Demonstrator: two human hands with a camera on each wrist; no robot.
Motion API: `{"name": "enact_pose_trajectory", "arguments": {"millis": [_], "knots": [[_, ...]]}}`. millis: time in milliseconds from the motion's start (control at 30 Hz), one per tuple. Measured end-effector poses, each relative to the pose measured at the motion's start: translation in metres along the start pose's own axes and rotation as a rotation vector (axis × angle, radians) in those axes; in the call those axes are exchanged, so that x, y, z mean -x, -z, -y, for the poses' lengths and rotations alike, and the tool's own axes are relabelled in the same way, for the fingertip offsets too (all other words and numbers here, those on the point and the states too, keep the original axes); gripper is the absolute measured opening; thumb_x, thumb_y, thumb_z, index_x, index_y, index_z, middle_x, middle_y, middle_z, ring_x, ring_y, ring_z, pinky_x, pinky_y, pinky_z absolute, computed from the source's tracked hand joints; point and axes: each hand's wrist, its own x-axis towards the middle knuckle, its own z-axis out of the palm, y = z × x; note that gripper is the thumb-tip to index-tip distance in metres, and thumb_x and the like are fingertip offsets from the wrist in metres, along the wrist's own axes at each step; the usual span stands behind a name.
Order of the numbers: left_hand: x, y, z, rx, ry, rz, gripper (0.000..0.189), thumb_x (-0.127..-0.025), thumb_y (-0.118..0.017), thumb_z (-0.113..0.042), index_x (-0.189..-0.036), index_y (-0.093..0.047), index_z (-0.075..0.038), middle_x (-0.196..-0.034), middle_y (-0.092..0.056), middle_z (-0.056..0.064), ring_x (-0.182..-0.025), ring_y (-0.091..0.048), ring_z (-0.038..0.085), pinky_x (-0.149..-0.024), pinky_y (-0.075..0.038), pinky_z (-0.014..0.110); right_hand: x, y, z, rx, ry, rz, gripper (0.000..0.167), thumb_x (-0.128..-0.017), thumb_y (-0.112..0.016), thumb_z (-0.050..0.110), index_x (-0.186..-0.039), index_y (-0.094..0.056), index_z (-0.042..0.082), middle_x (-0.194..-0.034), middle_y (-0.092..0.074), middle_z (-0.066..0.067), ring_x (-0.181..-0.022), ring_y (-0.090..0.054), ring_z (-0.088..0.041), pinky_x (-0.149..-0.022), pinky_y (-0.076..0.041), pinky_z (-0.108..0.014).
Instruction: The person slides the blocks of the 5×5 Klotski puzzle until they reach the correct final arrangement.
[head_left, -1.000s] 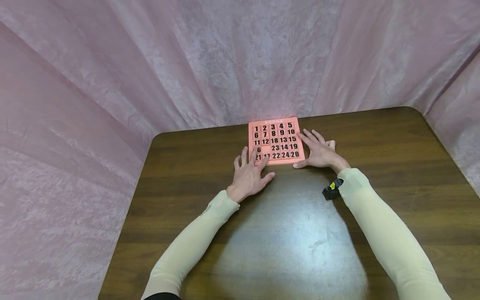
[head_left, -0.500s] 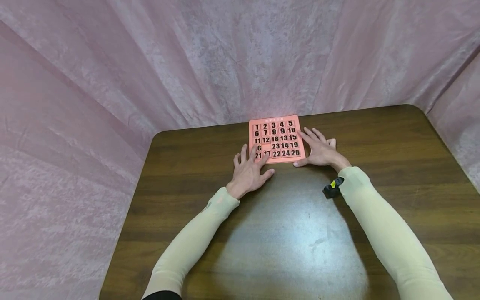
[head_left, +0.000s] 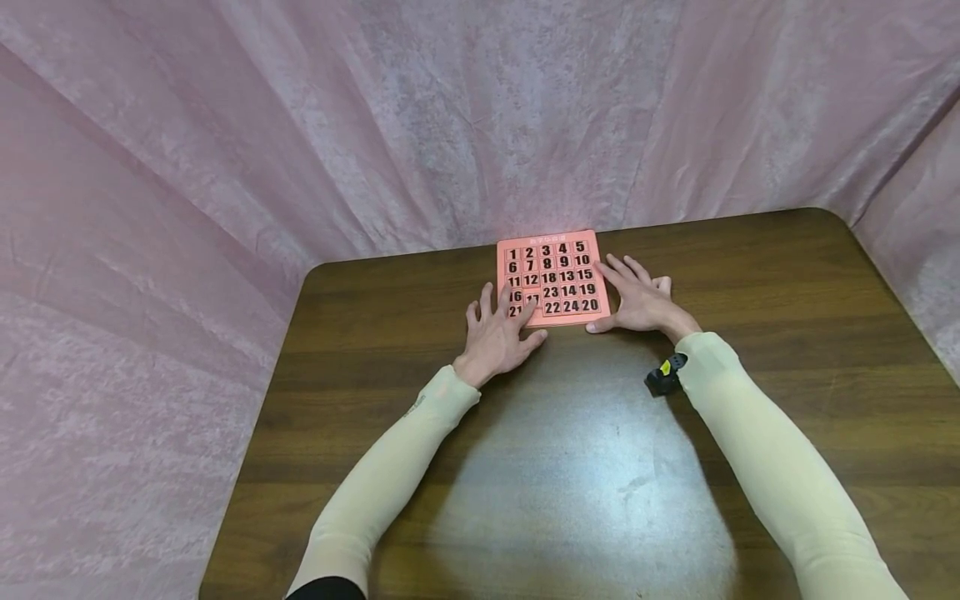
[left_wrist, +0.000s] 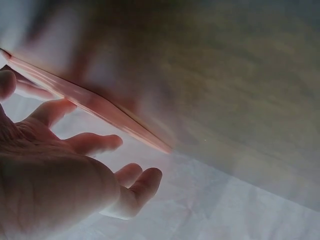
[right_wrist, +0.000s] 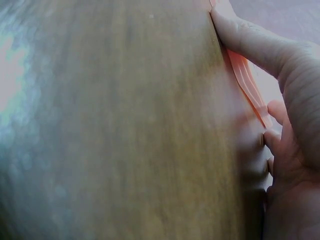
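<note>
A pink number slide puzzle (head_left: pixel 553 239) lies flat near the table's far edge, its black-numbered tiles facing up. My left hand (head_left: pixel 495 343) reaches over its lower left corner with fingers spread. The index fingertip is on the 17 tile (head_left: pixel 531 299), which sits between the bottom row and the row above. The middle finger overlaps the left side by the 16. At the right side, my right hand (head_left: pixel 642 305) braces the frame, thumb at the lower corner and index fingertip along the edge. The wrist views show the puzzle's pink edge (left_wrist: pixel 115 114) beside the fingers.
The brown wooden table (head_left: pixel 360 358) stretches around the puzzle, with a bright glare in front. A pink velvet curtain (head_left: pixel 480 125) hangs right behind the table's far edge. A small black device (head_left: pixel 663 379) is at my right wrist.
The 17 tile has slid up from the bottom row toward the gap above it, under my left index finger, and that hand shifted slightly upward. My right hand keeps its place.
</note>
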Motion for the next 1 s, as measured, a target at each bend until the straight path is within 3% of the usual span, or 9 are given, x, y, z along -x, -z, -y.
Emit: {"name": "enact_pose_trajectory", "arguments": {"millis": [333,633,900,1000], "knots": [[-0.011,-0.001,0.002,0.009,0.029,0.024,0.068,-0.110,-0.046,-0.066,-0.170,-0.040,-0.036,-0.184,-0.017,0.016,-0.171,-0.005,0.047,-0.130,-0.021,0.069,0.001,0.000,0.003,0.004,-0.009,0.006,0.129,-0.082,-0.089,0.058,-0.178,-0.013,0.020,-0.187,-0.004,-0.013,-0.172,0.000,-0.044,-0.102,-0.023,-0.065],[-0.008,0.001,-0.002,-0.005,0.033,0.007,0.067,-0.110,-0.044,-0.067,-0.170,-0.038,-0.039,-0.184,-0.017,0.015,-0.171,-0.006,0.046,-0.130,-0.022,0.068,0.001,-0.002,0.000,-0.022,0.003,-0.009,0.131,-0.078,-0.089,0.064,-0.177,-0.015,0.022,-0.187,-0.005,-0.011,-0.172,-0.001,-0.043,-0.102,-0.022,-0.065],[-0.003,0.000,-0.026,0.002,-0.081,-0.005,0.070,-0.109,-0.046,-0.068,-0.171,-0.036,-0.039,-0.186,-0.009,0.013,-0.172,-0.004,0.045,-0.133,-0.018,0.069,0.001,0.000,0.003,0.005,-0.014,-0.008,0.128,-0.081,-0.090,0.058,-0.178,-0.014,0.022,-0.187,-0.005,-0.012,-0.171,-0.002,-0.044,-0.102,-0.023,-0.064],[-0.001,0.001,-0.030,-0.025,-0.075,0.024,0.068,-0.110,-0.046,-0.065,-0.172,-0.035,-0.039,-0.186,-0.011,0.013,-0.172,-0.005,0.045,-0.133,-0.020,0.069,0.000,0.000,0.004,0.007,-0.013,0.004,0.127,-0.083,-0.089,0.059,-0.178,-0.013,0.023,-0.187,-0.005,-0.012,-0.171,-0.001,-0.045,-0.101,-0.024,-0.064]]}}
